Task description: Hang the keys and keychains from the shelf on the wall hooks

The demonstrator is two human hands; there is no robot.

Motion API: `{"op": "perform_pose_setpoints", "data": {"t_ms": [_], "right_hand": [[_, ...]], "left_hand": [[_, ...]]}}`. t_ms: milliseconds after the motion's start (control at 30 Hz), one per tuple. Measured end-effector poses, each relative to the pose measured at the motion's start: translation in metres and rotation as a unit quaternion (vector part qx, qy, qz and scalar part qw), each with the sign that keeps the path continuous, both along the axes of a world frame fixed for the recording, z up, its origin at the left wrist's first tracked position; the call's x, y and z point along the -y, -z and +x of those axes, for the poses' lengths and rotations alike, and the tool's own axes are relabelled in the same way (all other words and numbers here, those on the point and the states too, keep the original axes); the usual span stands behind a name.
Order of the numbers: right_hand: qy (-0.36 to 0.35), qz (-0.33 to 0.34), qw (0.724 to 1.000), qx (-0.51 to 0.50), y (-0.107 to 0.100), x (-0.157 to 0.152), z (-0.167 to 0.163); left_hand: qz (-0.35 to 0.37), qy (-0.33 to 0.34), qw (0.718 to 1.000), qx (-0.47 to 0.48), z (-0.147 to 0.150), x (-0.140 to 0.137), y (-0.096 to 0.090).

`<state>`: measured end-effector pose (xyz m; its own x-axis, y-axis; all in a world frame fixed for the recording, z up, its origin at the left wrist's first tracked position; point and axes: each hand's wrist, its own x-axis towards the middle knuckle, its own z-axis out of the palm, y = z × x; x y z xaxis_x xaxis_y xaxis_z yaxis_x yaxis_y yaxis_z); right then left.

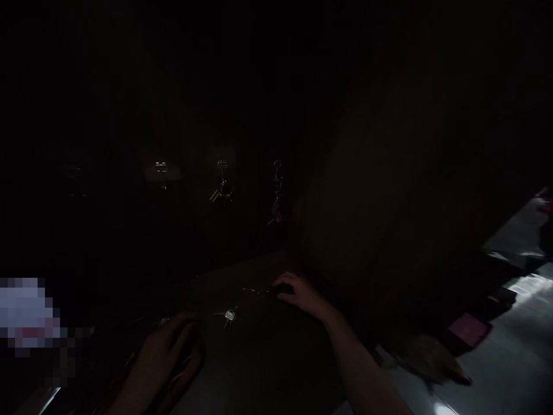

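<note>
The light is very dim. My right hand (pixel 298 293) reaches over the dark surface (pixel 259 351), thumb and fingers apart. Just left of its fingertips lies a thin metal key (pixel 252 290); whether they touch is too dark to tell. Between my hands rests a small bunch of keys (pixel 230 315), its pale key head catching light. Lower left, my left hand (pixel 166 351) is curled and mostly in shadow. Small metallic glints show by its thumb, but what it holds is unclear.
On the dark wall ahead, metal hooks (pixel 161 167) stand in a row. One bears a key ring (pixel 225 188), another a chain with a pink tag (pixel 277 213). A pixelated pale patch (pixel 26 311) is at left. At right, a pink item (pixel 469 329) lies over a pale floor (pixel 510 369).
</note>
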<state>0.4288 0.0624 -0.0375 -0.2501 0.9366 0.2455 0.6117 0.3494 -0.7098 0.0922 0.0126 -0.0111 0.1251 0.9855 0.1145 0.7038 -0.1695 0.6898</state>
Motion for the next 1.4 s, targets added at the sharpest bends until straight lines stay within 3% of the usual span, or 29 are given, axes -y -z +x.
{"op": "perform_pose_setpoints", "data": {"t_ms": [300, 467, 667, 800, 933, 1033, 1167, 1267, 1400], "right_hand": [[0.044, 0.053, 0.998, -0.013, -0.008, 0.000, -0.004], [0.147, 0.014, 0.978, -0.145, -0.013, -0.003, -0.007], [0.171, -0.069, 0.928, -0.324, -0.019, -0.003, -0.012], [0.152, -0.120, 0.880, -0.433, -0.022, 0.000, -0.021], [0.120, -0.162, 0.860, -0.468, -0.031, 0.006, -0.037], [0.086, -0.197, 0.852, -0.478, -0.041, 0.011, -0.052], [0.050, -0.241, 0.843, -0.478, -0.053, 0.021, -0.075], [0.040, -0.270, 0.829, -0.488, -0.050, 0.028, -0.096], [0.015, -0.297, 0.807, -0.510, -0.039, 0.035, -0.121]], "left_hand": [[0.010, 0.010, 1.000, 0.006, 0.000, -0.001, -0.001], [0.008, 0.015, 1.000, 0.008, -0.001, -0.002, 0.002], [-0.002, 0.011, 1.000, -0.004, -0.002, -0.003, 0.003], [-0.003, 0.008, 1.000, -0.003, 0.000, -0.002, -0.001], [0.019, -0.004, 1.000, -0.008, 0.001, -0.001, 0.000], [0.075, -0.001, 0.997, -0.027, 0.007, 0.005, 0.001], [0.168, 0.059, 0.983, -0.045, 0.023, 0.014, 0.001], [0.213, 0.109, 0.969, -0.057, 0.033, 0.017, 0.006], [0.236, 0.068, 0.967, -0.067, 0.037, 0.014, 0.011]]}}
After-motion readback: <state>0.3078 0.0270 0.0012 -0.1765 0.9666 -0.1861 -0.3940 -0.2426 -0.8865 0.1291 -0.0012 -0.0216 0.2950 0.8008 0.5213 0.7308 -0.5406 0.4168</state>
